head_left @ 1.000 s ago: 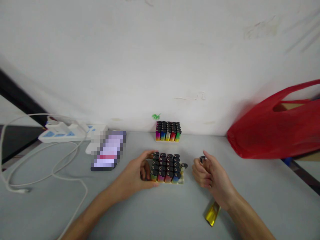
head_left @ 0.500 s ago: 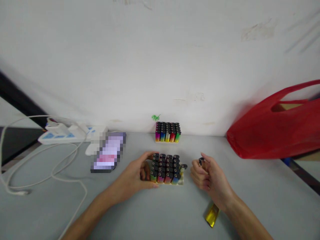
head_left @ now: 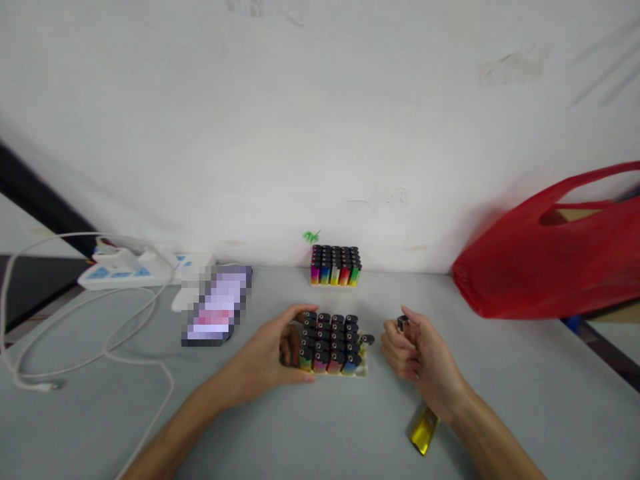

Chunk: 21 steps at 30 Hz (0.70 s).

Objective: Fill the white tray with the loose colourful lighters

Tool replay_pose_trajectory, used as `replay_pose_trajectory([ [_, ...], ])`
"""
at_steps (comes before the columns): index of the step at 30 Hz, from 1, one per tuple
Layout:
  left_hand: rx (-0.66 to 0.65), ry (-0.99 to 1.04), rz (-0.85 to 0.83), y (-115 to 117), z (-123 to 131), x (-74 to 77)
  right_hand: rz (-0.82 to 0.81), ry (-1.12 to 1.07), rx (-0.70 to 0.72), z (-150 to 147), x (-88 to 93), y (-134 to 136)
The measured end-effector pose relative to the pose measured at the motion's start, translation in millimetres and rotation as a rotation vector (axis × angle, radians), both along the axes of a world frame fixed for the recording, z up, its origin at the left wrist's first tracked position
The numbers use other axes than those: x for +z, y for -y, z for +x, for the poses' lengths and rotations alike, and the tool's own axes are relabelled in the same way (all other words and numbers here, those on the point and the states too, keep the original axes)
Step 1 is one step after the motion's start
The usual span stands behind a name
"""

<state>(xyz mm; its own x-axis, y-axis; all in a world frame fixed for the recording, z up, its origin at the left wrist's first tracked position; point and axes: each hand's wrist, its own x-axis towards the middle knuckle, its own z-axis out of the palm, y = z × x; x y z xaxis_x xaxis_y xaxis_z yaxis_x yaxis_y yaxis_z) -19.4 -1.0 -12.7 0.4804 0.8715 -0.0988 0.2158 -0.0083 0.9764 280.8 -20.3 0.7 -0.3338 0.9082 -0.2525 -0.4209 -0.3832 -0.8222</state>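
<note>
Slightly nearer now, lighter tray (head_left: 362,368), left hand (head_left: 265,352)

The person's left hand (head_left: 273,350) spans the left end of the lighter block (head_left: 323,347), thumb laid along the block's near edge and index finger reaching over its far edge, the other fingers bent in between. The left forearm (head_left: 200,413) slants up from the block's near left. Just right of the block, apart from it, the right hand (head_left: 413,350) curls around a lighter (head_left: 402,323), thumb raised; the bare right forearm (head_left: 487,427) angles in from the near right.
</note>
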Motion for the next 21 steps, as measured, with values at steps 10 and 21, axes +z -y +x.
replay_pose_trajectory([
  [10,-0.016,0.020,-0.074,-0.3,1.6,-0.5,-0.011,0.012,0.010,-0.1,-1.3,0.4],
  [21,-0.036,0.061,-0.098,-0.6,2.8,-2.5,0.004,-0.030,0.039,-0.2,-3.7,-0.8],
])
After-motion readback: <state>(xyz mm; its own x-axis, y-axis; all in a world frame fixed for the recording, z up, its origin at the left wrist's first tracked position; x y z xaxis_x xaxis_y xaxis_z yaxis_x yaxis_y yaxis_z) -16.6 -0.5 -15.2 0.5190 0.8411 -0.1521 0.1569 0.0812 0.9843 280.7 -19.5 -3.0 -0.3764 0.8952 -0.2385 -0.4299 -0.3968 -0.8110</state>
